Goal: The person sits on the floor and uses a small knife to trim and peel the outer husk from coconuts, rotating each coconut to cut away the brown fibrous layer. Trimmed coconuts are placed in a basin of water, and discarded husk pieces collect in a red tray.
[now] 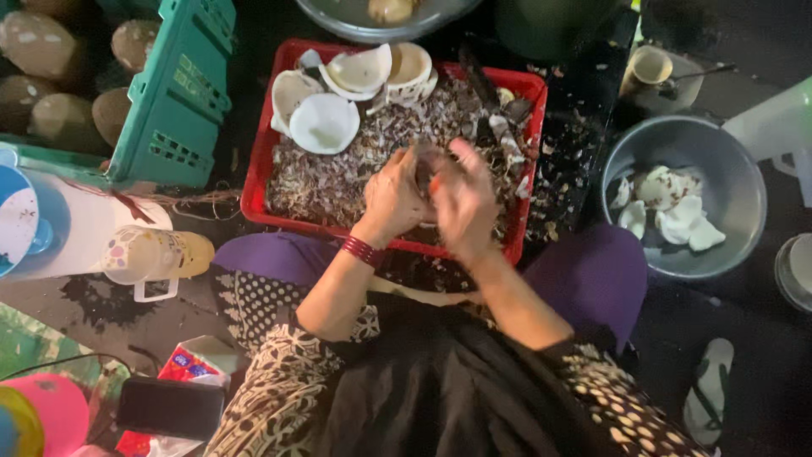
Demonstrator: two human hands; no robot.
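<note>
Over the red tray [254,182] we see both hands meet, close together above its near edge. The left hand [393,196] curls around a dark piece of coconut [425,165], which sits in the hollow of its fingers, with the thumb side turned towards the right hand. The right hand [463,199] is blurred; its fingers lie bent and close together against the same piece from the other side, and something small and orange [435,181] shows between the two hands (we cannot tell what it is, nor exactly how the fingers grip it). A red bangle [364,250] rings the left wrist.

Below the hands, the tray is full of brown shavings [338,182]. White coconut halves [326,123] are stacked in its far left corner, well apart from the hands. To the right of the tray stands a metal bowl [744,186] holding peeled white coconut pieces [668,207]. To the left stands a green crate [178,93], with whole brown coconuts [42,46] beyond it. Nearer the person's lap, a lidded plastic jug [152,254] lies on its side, and a dark phone [169,408] rests at the lower left.
</note>
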